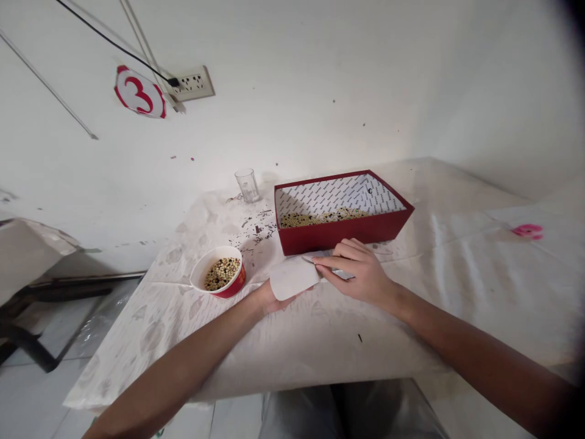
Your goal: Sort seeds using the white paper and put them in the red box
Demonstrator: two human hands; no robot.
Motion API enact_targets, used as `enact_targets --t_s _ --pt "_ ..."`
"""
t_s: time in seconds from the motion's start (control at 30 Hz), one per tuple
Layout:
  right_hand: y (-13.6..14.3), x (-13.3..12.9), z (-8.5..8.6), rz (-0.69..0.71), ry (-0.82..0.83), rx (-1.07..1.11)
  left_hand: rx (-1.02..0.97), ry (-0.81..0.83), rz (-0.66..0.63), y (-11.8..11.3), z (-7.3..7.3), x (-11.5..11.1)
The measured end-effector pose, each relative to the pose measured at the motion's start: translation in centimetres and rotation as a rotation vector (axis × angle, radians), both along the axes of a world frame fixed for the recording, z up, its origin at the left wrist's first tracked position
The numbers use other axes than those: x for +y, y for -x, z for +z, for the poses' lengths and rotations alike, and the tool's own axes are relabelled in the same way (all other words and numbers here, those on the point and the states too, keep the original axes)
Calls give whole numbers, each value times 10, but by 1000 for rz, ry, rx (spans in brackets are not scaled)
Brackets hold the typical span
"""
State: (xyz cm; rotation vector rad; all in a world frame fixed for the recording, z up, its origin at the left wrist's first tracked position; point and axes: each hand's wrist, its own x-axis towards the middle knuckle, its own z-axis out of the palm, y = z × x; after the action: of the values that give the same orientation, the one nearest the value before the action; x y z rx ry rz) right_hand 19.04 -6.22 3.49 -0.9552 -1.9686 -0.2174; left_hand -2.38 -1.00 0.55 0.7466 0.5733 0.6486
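A white sheet of paper or thin card [295, 279] with rounded corners rests over my left hand [274, 303], which supports it from below. The sheet hides most of that hand's fingers. Over the sheet's right end, my right hand [354, 268] is closed in a pinch, with a thin, small tip showing at the fingers; I cannot make out what it is. Just behind both hands stands a dark red box [340, 230] with a patterned white lining and mixed beans or grains [315, 218] inside. Left of my hands, a red and white paper bowl [235, 285] holds similar mixed beans [222, 273].
A clear glass [248, 186] stands at the back of the table. Dark scraps [257, 230] lie scattered between bowl and box. At the right is a pink object [528, 231]. A pale patterned cloth [183, 341] covers the table against the wall, below a socket [194, 83].
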Motion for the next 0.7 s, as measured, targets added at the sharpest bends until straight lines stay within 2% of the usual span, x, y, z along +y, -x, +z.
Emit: enact_targets --t_s 0.3,0.43,0.57,0.7 --pt "-4 -1 0 -41 -70 -143 -15 100 72 0 -4 4" --pt "-5 -1 2 -51 -78 -182 -43 43 54 -4 1 2" --pt "0 -2 4 -16 -30 -90 -58 -15 31 -4 4 0" --pt "6 -3 4 65 68 92 -60 1 50 -1 0 0"
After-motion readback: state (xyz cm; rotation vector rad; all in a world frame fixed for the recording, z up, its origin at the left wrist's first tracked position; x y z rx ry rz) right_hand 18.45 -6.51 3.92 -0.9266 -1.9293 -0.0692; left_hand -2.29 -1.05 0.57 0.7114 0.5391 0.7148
